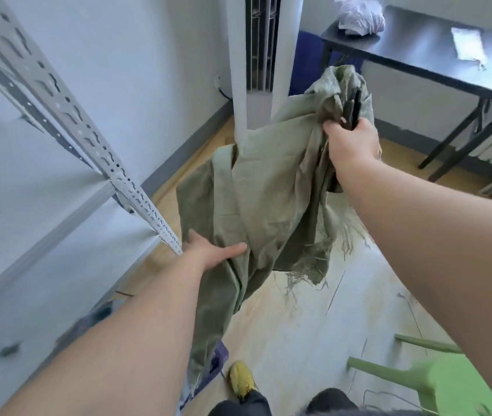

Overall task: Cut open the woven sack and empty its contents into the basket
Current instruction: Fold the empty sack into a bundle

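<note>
A pale wood floor [298, 325] fills the lower middle of the view, with a white wall [148, 55] at the far left. A grey slotted metal rack [67, 115] slants across the left side, and a tall white tower unit [264, 55] stands in the far corner. At the far right a dark desk [418, 49] carries a crumpled white bag [360, 16] and a flat pale pouch [468, 45], the two apart from each other. The green sack [268, 199] hangs limp in mid-air at the centre, above the floor, its lower edge frayed into loose strands; its left fold drops down toward something blue and partly hidden [219, 360] near the person's foot, and what that blue thing is cannot be told. A green chair [436, 382] sits at the near right, blurred. The right hand [352, 142] is raised, its grip closed around the bunched top of the sack together with a slim dark tool [354, 109] whose kind cannot be made out. The left hand [211, 250] is lower, its grip narrow, thumb on the front of the cloth and fingers behind the sack's left side. A yellow shoe [241, 381] shows at the bottom edge.
</note>
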Motion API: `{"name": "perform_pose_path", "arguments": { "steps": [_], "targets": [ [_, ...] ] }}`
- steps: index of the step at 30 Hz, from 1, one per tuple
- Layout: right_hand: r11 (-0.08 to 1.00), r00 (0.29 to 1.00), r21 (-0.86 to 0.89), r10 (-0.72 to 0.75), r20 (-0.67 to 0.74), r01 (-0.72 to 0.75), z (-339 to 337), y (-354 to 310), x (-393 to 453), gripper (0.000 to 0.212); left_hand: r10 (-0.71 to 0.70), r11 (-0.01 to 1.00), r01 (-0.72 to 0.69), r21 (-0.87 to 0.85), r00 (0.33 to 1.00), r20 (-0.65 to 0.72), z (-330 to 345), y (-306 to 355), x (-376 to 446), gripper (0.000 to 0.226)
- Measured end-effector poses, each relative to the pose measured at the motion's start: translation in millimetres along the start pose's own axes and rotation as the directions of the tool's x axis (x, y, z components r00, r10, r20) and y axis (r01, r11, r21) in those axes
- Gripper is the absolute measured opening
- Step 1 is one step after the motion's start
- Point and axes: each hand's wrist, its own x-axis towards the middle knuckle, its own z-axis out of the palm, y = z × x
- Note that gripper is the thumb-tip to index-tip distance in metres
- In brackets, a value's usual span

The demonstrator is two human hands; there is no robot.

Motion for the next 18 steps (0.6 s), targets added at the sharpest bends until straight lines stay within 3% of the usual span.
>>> {"name": "perform_pose_path", "arguments": {
  "steps": [1, 2, 4, 6, 8, 10, 13, 15, 18],
  "targets": [
    [0.999, 1.0, 0.038, 0.016, -0.001, -0.015, 3, -4, 8, 0.024, -0.011, 1.0, 0.01, 0.014, 0.996, 0.086, 6, 1, 4, 0.149],
    [0.997, 1.0, 0.077, 0.028, 0.008, -0.029, 6, -7, 16, 0.023, -0.003, 0.998, -0.004, 0.055, 0.992, 0.13, 12, 5, 6, 0.128],
    [0.989, 0.996, 0.138, 0.032, 0.085, -0.044, 16, -10, 32, 0.021, 0.065, 0.988, -0.073, 0.134, 0.996, 0.06, 18, 22, 14, 0.07],
    [0.986, 0.966, 0.152, 0.025, 0.257, -0.066, 28, -10, 45, 0.016, 0.11, 0.992, -0.106, 0.067, 0.992, -0.059, 16, 44, 27, 0.044],
    [0.999, 0.918, 0.035, 0.018, 0.395, -0.035, 43, -4, 58, 0.017, 0.099, 0.979, -0.11, -0.169, 0.992, -0.073, 9, 70, 39, 0.044],
    [0.98, 0.885, -0.171, -0.014, 0.465, 0.105, 58, 0, 73, 0.024, 0.089, 0.934, -0.119, -0.337, 0.991, -0.103, 2, 96, 42, 0.036],
    [0.745, 0.795, -0.508, -0.049, 0.605, 0.433, 72, -3, 94, 0.03, 0.005, 0.882, -0.089, -0.464, 0.984, -0.179, -3, 133, 47, 0.026],
    [0.692, 0.735, -0.508, -0.048, 0.676, 0.513, 74, -7, 108, 0.033, -0.02, 0.812, -0.079, -0.578, 0.986, -0.164, -4, 159, 60, 0.036],
    [0.889, 0.617, -0.28, -0.004, 0.787, 0.362, 71, -13, 131, 0.03, -0.032, 0.739, -0.078, -0.669, 0.988, -0.151, -6, 202, 75, 0.07]
  ]
}}
